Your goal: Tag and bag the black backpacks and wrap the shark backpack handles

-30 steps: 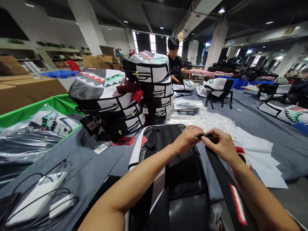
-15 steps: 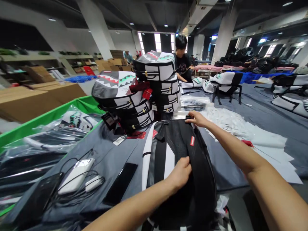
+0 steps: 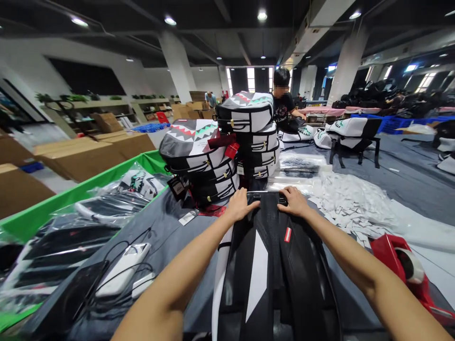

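A black backpack [image 3: 277,265] with a white slanted panel and a small red label lies before me, its strap side facing up. My left hand [image 3: 240,206] grips its far left corner, thumb on top and fingers curled over the edge. At the far right corner, beside a black strap buckle, my right hand [image 3: 293,201] holds the same edge in a like way. Just beyond stand two stacks of shark-mouth backpacks [image 3: 192,156], grey, white and black, with hang tags. The backpack's near end runs out of the view.
On the left are a white power bank [image 3: 124,270] with black cables and a green-edged bin [image 3: 142,163] of bagged backpacks. A red tape dispenser [image 3: 394,265] and a heap of white paper pieces [image 3: 359,203] are at right. A co-worker [image 3: 284,106] stands behind the stacks.
My left hand has moved from the middle of the backpack to its far left corner. My right hand stays on the far right corner. The view has shifted, bringing the tape dispenser into sight.
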Motion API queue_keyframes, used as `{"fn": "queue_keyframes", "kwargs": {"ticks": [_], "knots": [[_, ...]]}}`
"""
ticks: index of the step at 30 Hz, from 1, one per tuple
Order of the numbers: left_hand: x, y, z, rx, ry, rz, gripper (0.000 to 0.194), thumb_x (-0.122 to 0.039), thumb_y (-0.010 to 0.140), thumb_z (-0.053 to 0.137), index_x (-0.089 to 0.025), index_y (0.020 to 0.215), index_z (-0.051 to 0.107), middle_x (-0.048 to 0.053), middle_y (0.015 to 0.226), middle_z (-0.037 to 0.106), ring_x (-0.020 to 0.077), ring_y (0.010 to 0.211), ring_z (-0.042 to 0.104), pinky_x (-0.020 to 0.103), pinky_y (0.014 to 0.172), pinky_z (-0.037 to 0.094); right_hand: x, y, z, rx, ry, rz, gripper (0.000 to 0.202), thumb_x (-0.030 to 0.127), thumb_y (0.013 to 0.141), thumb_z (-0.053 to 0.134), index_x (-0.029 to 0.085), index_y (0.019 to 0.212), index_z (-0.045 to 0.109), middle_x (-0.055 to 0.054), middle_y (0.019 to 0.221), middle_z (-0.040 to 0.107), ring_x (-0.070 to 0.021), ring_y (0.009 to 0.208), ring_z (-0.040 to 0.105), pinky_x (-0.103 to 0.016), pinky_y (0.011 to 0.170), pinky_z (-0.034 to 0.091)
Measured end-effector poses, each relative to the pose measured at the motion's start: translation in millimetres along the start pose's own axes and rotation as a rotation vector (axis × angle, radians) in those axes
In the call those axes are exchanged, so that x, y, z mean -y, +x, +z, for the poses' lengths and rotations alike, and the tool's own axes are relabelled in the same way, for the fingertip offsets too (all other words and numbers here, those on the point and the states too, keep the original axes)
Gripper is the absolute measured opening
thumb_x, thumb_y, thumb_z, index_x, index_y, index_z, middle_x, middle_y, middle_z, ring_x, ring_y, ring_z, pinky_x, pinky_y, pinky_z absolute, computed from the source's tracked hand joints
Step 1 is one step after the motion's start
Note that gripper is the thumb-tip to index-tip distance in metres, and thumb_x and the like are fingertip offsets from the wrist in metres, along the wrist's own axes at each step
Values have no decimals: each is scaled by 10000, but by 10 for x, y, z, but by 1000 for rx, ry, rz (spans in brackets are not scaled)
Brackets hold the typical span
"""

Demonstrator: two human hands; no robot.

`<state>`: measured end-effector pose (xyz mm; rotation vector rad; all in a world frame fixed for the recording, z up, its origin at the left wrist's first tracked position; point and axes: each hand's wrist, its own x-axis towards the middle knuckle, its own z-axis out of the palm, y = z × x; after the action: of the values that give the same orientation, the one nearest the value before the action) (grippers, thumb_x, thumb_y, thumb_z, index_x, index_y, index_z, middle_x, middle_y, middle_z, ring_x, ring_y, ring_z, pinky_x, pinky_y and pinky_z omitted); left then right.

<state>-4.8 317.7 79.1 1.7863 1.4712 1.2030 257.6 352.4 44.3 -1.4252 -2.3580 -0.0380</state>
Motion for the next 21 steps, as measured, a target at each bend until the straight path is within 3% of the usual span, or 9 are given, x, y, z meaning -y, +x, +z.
{"fn": "queue_keyframes", "kwargs": {"ticks": [3,6,9,13,18,21], "knots": [[134,190,240,110,179,84,458,-312,604,894,-190,951,620,140,1164,668,378,1283,517,440,1148,323,-155,18,12,42,13,58,812,629,776,732,183,1413,502,-189,1396,520,-352,1301,478,-480,1085,393],[255,169,353,162,327,172,397,-291,738,800,-189,1076,619,131,1226,635,332,1258,531,454,1136,351,-227,-7,40,75,59,19,830,668,796,705,209,1443,460,-171,1351,547,-332,1259,520,-464,1040,445],[386,146,259,154,510,282,475,-375,802,758,-178,1198,584,137,1251,596,312,1216,537,458,1083,418,-172,-48,56,26,42,-39,770,643,801,722,214,1398,492,-160,1272,573,-322,1193,545,-458,997,475],[513,103,82,160,642,343,468,-402,786,787,-201,1159,588,93,1121,612,277,1068,587,421,968,511,-52,-145,68,-59,35,-83,635,563,787,774,189,1254,560,-149,1159,607,-318,1092,574,-463,944,495],[664,-317,269,-83,637,467,290,-151,887,621,-199,1168,566,97,1129,615,265,1088,576,427,986,500,43,-476,222,-246,76,-125,432,427,838,753,194,1149,566,-125,1091,627,-303,1067,592,-450,933,498],[758,-531,420,-192,588,500,249,-106,923,525,-200,1145,589,100,1085,627,260,1071,589,425,974,503,93,-618,241,-283,28,-120,356,416,872,710,187,1110,577,-139,1080,634,-312,1067,595,-446,922,495]]}}
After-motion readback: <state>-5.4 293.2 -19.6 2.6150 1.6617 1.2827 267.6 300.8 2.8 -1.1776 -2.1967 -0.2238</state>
